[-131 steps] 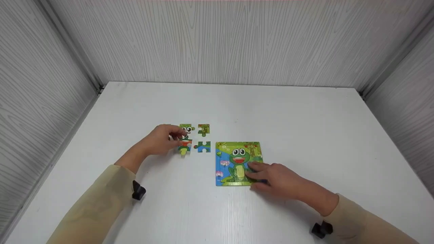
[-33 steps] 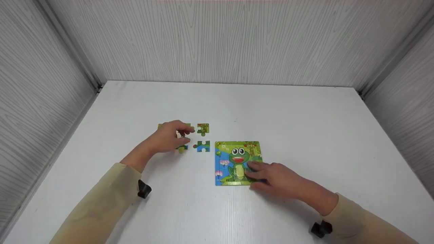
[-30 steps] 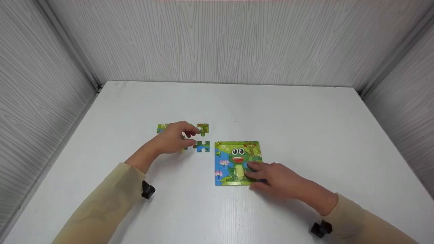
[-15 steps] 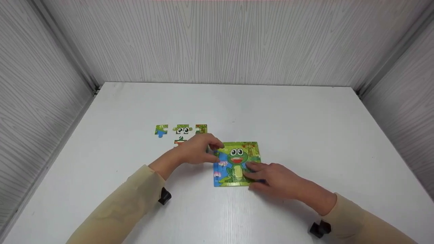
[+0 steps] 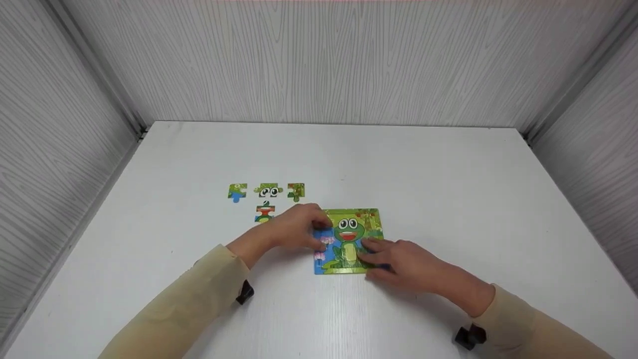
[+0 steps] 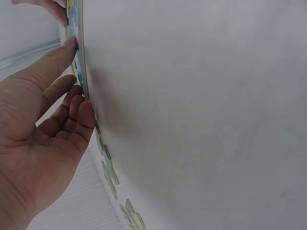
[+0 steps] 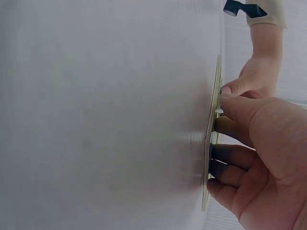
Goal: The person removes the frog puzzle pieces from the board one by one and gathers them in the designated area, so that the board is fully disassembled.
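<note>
The frog puzzle (image 5: pixel 349 244) lies flat on the white table (image 5: pixel 324 319), toward five o'clock from the middle of the head view; the left hand (image 5: pixel 299 227) touches it at nine o'clock, thumb and index apart, but whether they hold something I cannot tell; the right hand (image 5: pixel 411 262) rests spread fingers at four o'clock; loose pieces (image 5: pixel 269 186) lie at ten o'clock from the puzzle.

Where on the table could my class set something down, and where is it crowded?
Bare tabletop stretches from the frog puzzle back to the rear wall. Another bare patch lies nearer the camera, between the sleeves. It is crowded around the puzzle, where the left hand and right hand touch it, and beside the loose pieces.
</note>
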`<state>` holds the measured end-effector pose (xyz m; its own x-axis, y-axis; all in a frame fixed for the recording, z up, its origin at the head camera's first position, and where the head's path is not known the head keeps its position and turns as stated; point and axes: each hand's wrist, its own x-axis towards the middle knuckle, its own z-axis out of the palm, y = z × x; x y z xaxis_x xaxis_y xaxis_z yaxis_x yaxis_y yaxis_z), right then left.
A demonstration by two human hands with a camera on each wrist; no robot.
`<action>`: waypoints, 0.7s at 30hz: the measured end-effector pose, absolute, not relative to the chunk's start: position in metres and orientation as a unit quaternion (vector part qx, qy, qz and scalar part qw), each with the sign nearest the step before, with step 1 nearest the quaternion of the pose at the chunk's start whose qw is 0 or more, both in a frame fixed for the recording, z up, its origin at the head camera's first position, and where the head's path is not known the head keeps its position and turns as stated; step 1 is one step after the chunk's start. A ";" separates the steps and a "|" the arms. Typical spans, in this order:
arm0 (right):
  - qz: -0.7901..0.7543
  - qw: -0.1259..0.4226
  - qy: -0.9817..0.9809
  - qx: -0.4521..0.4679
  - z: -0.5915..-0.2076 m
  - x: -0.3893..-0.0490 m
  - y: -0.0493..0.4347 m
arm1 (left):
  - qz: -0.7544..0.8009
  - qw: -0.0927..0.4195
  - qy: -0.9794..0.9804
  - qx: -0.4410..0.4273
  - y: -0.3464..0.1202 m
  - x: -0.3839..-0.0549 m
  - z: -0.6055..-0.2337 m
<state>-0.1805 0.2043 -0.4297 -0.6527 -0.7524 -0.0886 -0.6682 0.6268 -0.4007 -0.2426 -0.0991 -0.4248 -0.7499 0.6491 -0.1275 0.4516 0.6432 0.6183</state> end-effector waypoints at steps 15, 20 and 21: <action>-0.160 0.121 0.894 -0.401 -0.420 -0.176 0.191 | 0.268 0.188 0.895 0.304 -0.098 -0.243 -0.423; -0.162 0.106 0.880 -0.434 -0.421 -0.179 0.180 | 0.272 0.182 0.891 0.314 -0.098 -0.242 -0.423; -0.160 0.106 0.880 -0.435 -0.422 -0.180 0.179 | 0.270 0.181 0.892 0.314 -0.098 -0.242 -0.423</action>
